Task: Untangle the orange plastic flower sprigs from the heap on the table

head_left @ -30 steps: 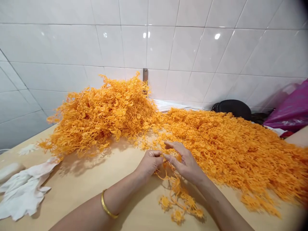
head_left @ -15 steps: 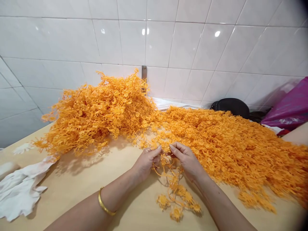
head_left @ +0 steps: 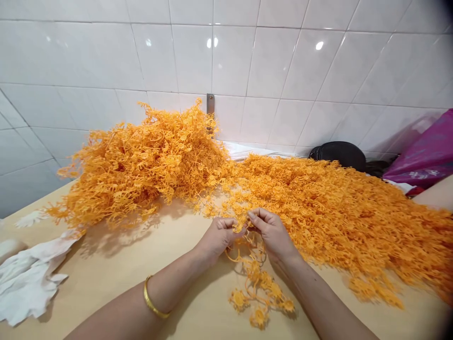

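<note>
Orange strand (head_left: 253, 278) hangs from both hands' pinching fingertips, its long axis running toward the person, between left hand (head_left: 219, 238) and right hand (head_left: 272, 233), closer to the right.

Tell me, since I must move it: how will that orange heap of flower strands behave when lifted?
The heap of orange flower strands will probably lift as one tangled mass, since its branches look interlocked. It is likely light for its bulk, with gaps throughout. Expect floppiness: the strand between the left hand and right hand sags onto the table.
</note>
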`<state>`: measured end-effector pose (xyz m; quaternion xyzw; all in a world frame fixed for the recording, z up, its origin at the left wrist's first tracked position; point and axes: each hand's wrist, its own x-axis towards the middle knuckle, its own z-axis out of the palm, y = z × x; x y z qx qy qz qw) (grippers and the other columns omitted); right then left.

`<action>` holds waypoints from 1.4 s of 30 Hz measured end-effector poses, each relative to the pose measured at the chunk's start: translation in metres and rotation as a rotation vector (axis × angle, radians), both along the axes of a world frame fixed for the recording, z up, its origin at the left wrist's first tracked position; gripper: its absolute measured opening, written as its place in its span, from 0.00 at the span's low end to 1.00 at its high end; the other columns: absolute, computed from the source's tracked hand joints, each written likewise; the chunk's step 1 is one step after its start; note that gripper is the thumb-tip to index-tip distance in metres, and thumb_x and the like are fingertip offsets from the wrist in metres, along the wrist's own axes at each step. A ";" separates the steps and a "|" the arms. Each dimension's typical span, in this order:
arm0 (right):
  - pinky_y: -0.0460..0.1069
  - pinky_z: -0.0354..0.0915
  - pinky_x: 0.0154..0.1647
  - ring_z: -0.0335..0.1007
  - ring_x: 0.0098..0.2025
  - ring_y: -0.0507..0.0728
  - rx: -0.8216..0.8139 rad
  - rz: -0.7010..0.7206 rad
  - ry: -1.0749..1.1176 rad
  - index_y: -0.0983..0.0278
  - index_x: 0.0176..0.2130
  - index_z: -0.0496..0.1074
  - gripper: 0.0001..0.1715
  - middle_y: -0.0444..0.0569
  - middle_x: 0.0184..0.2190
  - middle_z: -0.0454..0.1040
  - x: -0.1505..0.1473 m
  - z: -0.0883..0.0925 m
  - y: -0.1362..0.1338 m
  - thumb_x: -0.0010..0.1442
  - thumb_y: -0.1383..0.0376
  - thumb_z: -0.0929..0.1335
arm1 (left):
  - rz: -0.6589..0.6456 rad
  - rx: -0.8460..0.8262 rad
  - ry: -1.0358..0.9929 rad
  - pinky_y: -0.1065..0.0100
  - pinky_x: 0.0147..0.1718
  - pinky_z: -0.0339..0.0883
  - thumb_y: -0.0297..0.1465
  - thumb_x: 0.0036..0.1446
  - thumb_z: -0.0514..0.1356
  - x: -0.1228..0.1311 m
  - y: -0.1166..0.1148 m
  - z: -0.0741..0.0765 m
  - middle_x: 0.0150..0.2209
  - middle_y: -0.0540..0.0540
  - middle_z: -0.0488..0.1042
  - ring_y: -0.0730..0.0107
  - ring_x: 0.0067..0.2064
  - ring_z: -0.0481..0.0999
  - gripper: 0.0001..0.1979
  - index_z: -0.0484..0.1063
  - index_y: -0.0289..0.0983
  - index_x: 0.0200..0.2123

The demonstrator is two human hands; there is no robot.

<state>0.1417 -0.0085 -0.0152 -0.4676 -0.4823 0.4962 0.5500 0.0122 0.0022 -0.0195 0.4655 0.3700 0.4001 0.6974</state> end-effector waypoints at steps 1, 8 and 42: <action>0.44 0.57 0.23 0.58 0.20 0.47 -0.002 -0.041 0.039 0.65 0.21 0.63 0.14 0.39 0.18 0.61 -0.002 -0.002 0.001 0.49 0.57 0.66 | 0.008 0.000 -0.002 0.74 0.14 0.38 0.31 0.35 0.66 0.000 0.000 0.000 0.11 0.55 0.56 0.85 0.12 0.51 0.16 0.59 0.34 0.13; 0.45 0.58 0.22 0.57 0.19 0.49 -0.002 -0.214 0.158 0.63 0.20 0.59 0.14 0.40 0.16 0.61 -0.016 -0.006 0.003 0.49 0.58 0.65 | 0.028 0.001 -0.033 0.74 0.14 0.43 0.33 0.38 0.65 0.004 0.004 -0.002 0.15 0.52 0.62 0.86 0.13 0.51 0.14 0.63 0.33 0.17; 0.47 0.62 0.24 0.64 0.20 0.50 -0.069 -0.208 0.217 0.63 0.25 0.62 0.09 0.41 0.19 0.65 0.025 0.015 0.007 0.46 0.62 0.67 | 0.015 0.050 0.052 0.75 0.13 0.41 0.34 0.37 0.64 0.005 -0.004 -0.002 0.11 0.56 0.55 0.85 0.12 0.50 0.15 0.58 0.34 0.15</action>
